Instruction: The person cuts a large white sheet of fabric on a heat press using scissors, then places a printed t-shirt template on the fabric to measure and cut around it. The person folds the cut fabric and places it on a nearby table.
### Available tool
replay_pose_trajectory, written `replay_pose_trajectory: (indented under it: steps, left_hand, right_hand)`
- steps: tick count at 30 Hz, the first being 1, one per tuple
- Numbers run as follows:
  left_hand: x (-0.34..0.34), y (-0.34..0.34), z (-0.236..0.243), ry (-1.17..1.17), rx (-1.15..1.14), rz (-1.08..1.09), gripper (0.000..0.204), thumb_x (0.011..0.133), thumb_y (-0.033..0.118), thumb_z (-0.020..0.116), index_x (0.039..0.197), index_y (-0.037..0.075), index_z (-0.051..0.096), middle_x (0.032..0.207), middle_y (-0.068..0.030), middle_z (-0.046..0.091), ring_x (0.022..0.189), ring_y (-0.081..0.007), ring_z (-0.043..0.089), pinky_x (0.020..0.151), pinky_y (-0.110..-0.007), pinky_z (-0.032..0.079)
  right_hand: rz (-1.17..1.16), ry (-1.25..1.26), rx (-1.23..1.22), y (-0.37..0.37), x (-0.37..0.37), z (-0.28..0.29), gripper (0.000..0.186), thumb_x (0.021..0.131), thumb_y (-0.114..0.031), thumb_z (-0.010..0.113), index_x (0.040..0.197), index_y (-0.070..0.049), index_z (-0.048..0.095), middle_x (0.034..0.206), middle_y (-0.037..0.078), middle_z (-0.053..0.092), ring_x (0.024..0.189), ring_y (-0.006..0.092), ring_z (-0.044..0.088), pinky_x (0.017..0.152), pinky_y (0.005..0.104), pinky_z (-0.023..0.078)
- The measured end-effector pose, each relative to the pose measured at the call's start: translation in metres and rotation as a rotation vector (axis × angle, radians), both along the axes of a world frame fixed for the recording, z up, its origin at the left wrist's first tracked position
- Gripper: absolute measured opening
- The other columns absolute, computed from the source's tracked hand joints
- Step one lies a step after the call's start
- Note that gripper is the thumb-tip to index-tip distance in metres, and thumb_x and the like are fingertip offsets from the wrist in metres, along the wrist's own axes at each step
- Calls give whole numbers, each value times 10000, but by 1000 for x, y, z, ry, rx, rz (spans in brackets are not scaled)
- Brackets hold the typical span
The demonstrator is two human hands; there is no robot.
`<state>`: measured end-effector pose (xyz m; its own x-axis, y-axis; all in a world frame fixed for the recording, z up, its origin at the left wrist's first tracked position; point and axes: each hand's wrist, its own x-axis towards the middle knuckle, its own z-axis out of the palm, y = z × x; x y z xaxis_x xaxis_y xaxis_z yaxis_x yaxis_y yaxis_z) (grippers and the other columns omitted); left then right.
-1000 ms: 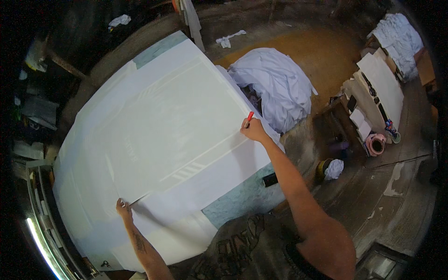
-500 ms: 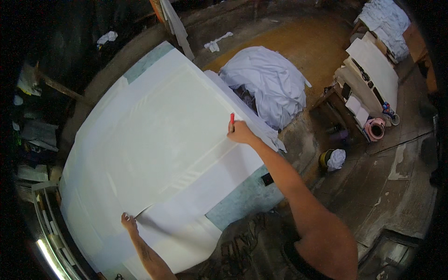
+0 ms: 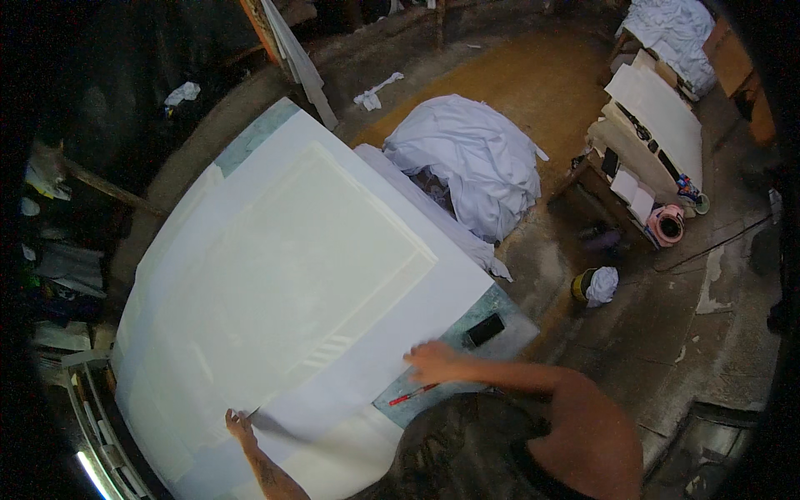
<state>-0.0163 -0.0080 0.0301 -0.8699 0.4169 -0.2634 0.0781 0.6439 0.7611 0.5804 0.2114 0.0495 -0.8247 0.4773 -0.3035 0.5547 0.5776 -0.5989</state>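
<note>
A large translucent pale sheet (image 3: 283, 275) with a clear border lies over white fabric (image 3: 454, 292) on a marbled green table (image 3: 508, 317). At the sheet's near left, my left hand (image 3: 239, 423) is closed in a pinch at its edge, where a short dark line shows by the fingertips. My right hand (image 3: 437, 363) is over the near edge of the white fabric, blurred, its fingers seemingly stretched out with nothing in them. Just below it a red marker (image 3: 412, 396) lies on the green tabletop, and a black phone (image 3: 485, 331) lies to its right.
A big heap of white cloth (image 3: 467, 158) rests against the table's far right side. On the right stand a bucket with white cloth (image 3: 596, 286) and a low bench (image 3: 612, 200) holding papers and a pink roll (image 3: 665, 225). A metal rack (image 3: 92, 408) borders the left side.
My right hand has come back toward me from the sheet's far right edge and let go of the red marker, now on the tabletop. My left hand has shifted slightly nearer.
</note>
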Motion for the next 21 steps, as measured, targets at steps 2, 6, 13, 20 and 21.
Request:
replay_pose_trajectory:
  steps: [2, 6, 13, 20, 21]
  left_hand:
    - [-1, 1, -5, 56, 41, -33, 496, 892, 22, 551, 1355, 28, 374, 1057, -144, 512, 763, -182, 552, 568, -293, 469]
    - [5, 4, -15, -61, 29, 85, 524, 892, 27, 552, 1375, 62, 353, 1077, -137, 499, 786, -189, 552, 595, -318, 488]
    - [38, 19, -30, -151, 269, 79, 523, 879, -9, 533, 1365, 91, 366, 1133, -137, 461, 842, -221, 559, 605, -332, 509]
    - [101, 63, -14, -2, 166, 42, 438, 857, -15, 528, 1283, 18, 430, 935, -129, 533, 742, -176, 577, 607, -318, 565]
    - [108, 72, -9, 58, 150, -1, 429, 852, -14, 529, 1270, 17, 436, 891, -116, 537, 720, -166, 570, 606, -311, 563]
  right_hand:
    - [-242, 144, 330, 29, 20, 2, 462, 879, -381, 540, 1154, -10, 524, 1178, 213, 556, 1104, 382, 524, 952, 538, 368]
    - [-339, -32, 680, 37, 59, 17, 528, 882, -435, 532, 1179, 1, 522, 1278, 258, 490, 1161, 420, 470, 1001, 536, 318]
    - [-684, 55, 644, 167, 32, 5, 550, 803, -440, 636, 1086, 29, 575, 1042, 224, 617, 975, 385, 577, 852, 492, 421]
    - [-1056, 652, -382, 312, 72, -78, 272, 800, -147, 717, 950, 63, 632, 818, 117, 663, 713, 204, 625, 658, 323, 499]
    - [-1074, 629, -387, 323, 80, -85, 229, 787, -78, 712, 949, 61, 626, 824, 98, 655, 722, 167, 612, 652, 312, 492]
